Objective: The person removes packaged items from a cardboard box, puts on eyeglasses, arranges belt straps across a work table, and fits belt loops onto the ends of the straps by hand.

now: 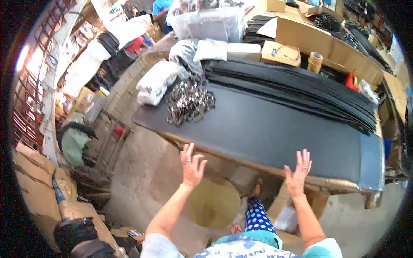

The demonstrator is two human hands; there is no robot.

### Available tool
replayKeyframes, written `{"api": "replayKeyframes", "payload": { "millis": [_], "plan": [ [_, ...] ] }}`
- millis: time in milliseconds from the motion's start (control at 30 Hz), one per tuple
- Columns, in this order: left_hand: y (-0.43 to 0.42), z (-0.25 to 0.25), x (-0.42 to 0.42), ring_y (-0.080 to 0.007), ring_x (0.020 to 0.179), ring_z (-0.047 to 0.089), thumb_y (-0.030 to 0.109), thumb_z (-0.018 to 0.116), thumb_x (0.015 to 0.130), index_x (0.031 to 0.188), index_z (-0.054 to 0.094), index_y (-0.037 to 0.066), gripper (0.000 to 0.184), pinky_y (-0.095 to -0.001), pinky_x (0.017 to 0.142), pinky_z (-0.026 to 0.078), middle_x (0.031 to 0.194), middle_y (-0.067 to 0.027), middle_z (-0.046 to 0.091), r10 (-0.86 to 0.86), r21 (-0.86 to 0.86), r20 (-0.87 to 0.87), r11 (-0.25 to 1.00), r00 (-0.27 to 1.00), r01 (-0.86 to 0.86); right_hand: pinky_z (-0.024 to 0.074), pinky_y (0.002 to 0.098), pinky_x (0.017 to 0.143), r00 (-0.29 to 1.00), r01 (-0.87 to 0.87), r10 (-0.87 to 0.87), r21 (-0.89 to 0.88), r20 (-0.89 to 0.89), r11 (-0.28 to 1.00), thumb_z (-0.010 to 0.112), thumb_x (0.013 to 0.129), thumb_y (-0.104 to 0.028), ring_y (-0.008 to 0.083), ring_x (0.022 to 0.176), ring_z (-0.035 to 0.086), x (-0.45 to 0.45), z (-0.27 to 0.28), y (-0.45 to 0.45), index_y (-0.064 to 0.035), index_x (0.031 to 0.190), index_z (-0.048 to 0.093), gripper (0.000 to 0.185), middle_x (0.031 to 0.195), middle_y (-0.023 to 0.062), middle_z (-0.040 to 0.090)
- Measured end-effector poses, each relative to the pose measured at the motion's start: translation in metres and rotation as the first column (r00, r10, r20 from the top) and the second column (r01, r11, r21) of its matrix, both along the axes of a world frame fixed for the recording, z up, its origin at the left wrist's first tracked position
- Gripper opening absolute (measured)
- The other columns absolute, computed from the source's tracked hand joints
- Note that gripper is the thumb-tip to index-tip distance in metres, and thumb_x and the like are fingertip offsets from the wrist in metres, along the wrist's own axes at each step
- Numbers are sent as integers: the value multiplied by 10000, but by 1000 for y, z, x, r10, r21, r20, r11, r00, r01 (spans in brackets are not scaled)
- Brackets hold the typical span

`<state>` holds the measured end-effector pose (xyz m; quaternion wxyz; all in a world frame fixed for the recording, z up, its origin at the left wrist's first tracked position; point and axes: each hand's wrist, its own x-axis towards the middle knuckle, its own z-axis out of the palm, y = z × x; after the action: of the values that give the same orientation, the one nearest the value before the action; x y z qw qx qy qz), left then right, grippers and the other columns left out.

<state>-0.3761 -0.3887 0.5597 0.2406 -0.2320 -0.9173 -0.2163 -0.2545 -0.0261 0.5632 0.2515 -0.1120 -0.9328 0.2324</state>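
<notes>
My left hand [192, 167] is raised in front of the near edge of a dark-topped table [275, 129], fingers apart and holding nothing. My right hand [297, 174] is at the table's near edge further right, fingers spread, with nothing in it. A pile of shiny metal buckles [189, 102] lies on the left part of the table. Long black strips [292, 88] lie in a bundle along its far side. White plastic bags [157, 81] sit beside the metal pile at the table's left end.
Behind the strips are a clear plastic bin [208, 23], a small cardboard box [280, 53], a tape roll [315, 61] and a long open carton [327, 43]. A round yellowish stool [214, 202] stands below. A person in blue [161, 8] is at the back.
</notes>
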Motion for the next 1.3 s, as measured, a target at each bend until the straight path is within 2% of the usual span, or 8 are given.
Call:
{"api": "replayKeyframes", "payload": {
  "millis": [100,167,300,367,500,1067,1233,1300],
  "plan": [
    [47,-1,-81,-414,1290,308,124,654,816,942,520,46,200,-485,1051,282,1394,-226,318,-181,434,139,895,974,104,100,478,1123,989,-115,109,-52,-99,992,478,937,-335,367,1388,149,-70,-1,23,-7,1435,184,665,1501,217,144],
    [70,-10,-126,-417,1272,332,128,646,824,1020,521,27,253,-484,1055,288,1394,-233,315,-180,379,153,919,972,111,105,492,1118,978,-207,202,-159,-50,965,495,927,-345,397,1385,138,-111,-8,30,-7,1429,184,680,1494,243,134],
    [83,-27,-178,-365,1344,275,215,645,835,1312,407,31,564,-479,1107,214,1448,-212,276,-283,-141,344,927,895,347,123,485,1120,908,-381,419,-427,-6,820,600,865,-206,414,1379,146,-158,-19,21,8,1423,182,729,1489,253,135],
    [88,-19,-182,-337,1359,258,295,619,848,1343,393,40,602,-460,1106,227,1456,-191,274,-302,-81,444,924,844,373,117,505,1118,854,-411,512,-488,89,770,624,846,-214,419,1377,150,-164,-28,10,11,1417,192,750,1485,254,148],
    [86,-19,-188,-307,1364,271,325,592,858,1357,398,61,597,-451,1110,215,1454,-153,315,-233,-191,541,902,808,387,110,613,1074,703,-548,593,-233,392,803,612,838,-345,416,1349,223,-173,-26,2,-5,1340,353,659,1443,229,261],
    [94,-18,-190,-339,1335,296,304,608,835,1321,407,57,581,-463,1094,204,1435,-178,318,-226,-243,536,882,813,405,180,607,1054,713,-505,606,-343,352,792,546,870,-446,384,1351,239,-174,-27,6,-74,1230,543,518,1425,206,318],
    [89,-19,-192,-361,1344,257,290,607,830,1333,381,45,603,-487,1090,186,1439,-196,290,-298,-209,556,854,776,477,244,580,1055,789,-504,573,-300,222,810,624,835,-296,377,1305,328,-163,-32,3,-106,1186,577,402,1379,186,388],
    [88,-18,-191,-371,1343,247,305,609,824,1338,371,40,626,-499,1087,179,1444,-205,273,-277,-211,568,861,775,463,228,507,1090,737,-591,641,-664,-213,459,692,780,-247,349,1299,353,-150,-44,-15,-85,1137,604,401,1348,156,428]
  ]
}}
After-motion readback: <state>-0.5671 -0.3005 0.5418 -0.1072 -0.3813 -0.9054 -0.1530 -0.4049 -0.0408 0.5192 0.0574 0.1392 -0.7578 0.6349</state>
